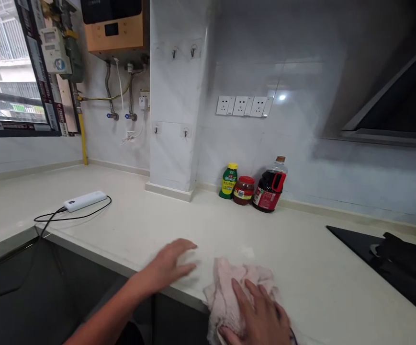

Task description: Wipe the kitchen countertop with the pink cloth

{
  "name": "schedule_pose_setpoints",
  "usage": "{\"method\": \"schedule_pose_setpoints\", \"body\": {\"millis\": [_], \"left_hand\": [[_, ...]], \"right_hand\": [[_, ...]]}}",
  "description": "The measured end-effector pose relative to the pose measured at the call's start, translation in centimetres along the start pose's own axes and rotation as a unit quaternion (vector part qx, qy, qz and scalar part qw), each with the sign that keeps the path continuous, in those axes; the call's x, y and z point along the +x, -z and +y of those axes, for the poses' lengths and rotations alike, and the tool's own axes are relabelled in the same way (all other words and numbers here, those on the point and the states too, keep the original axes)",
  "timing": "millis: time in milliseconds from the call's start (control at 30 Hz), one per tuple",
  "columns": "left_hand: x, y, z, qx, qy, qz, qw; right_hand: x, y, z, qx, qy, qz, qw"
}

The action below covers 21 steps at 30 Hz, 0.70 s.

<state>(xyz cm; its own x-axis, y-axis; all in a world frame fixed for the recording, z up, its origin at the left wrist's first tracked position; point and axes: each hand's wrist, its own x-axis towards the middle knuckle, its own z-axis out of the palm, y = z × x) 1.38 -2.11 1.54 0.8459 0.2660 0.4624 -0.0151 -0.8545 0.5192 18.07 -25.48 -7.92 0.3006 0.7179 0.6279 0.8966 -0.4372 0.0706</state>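
A pink cloth (pixel 229 282) lay at the near edge of a pale counter (pixel 179 223), under the spread right hand (pixel 261 314); whether it was gripped could not be told. Left of it, the left hand (pixel 168 263) was open.

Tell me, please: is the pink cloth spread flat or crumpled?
Crumpled: the cloth shows folds and uneven edges beneath the right hand.

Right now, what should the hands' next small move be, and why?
Perhaps slide the crumpled pale pink cloth slightly forward across the glossy white countertop: the right hand rests on the cloth near the front edge, and the dark, red-labelled plastic bottle stands farther back.
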Motion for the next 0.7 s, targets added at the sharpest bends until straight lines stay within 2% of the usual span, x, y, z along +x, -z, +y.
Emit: {"method": "schedule_pose_setpoints", "body": {"millis": [67, 133, 267, 367, 433, 533, 633, 700], "left_hand": [[0.5, 0.8, -2.0, 0.014, 0.047, 0.06, 0.997], [1.1, 0.8, -3.3, 0.001, 0.084, 0.092, 0.992], [1.5, 0.4, -4.2, -0.048, 0.109, 0.062, 0.991], [1.2, 0.5, -4.4, -0.048, 0.114, 0.042, 0.991], [1.1, 0.5, -4.6, -0.028, 0.109, 0.036, 0.993], [0.9, 0.4, -5.1, 0.024, 0.091, 0.025, 0.995], [0.8, 0.3, -5.0, 0.065, 0.086, 0.014, 0.994], [0.6, 0.3, -4.5, 0.085, 0.077, 0.0, 0.993]], "right_hand": [[2.1, -0.1, -2.9, 0.039, 0.004, -0.054, 0.998], [4.5, -0.3, -6.5, 0.083, 0.019, -0.11, 0.99], [8.3, -1.2, -12.5, 0.13, 0.069, -0.149, 0.978], [9.1, -1.0, -13.7, 0.15, 0.085, -0.148, 0.974], [8.4, -0.7, -12.8, 0.162, 0.094, -0.137, 0.973], [6.1, -0.6, -9.3, 0.151, 0.12, -0.075, 0.978], [3.0, -1.0, -3.4, 0.087, 0.151, 0.014, 0.985], [0.8, -0.8, 1.8, 0.033, 0.163, 0.038, 0.985]]}}
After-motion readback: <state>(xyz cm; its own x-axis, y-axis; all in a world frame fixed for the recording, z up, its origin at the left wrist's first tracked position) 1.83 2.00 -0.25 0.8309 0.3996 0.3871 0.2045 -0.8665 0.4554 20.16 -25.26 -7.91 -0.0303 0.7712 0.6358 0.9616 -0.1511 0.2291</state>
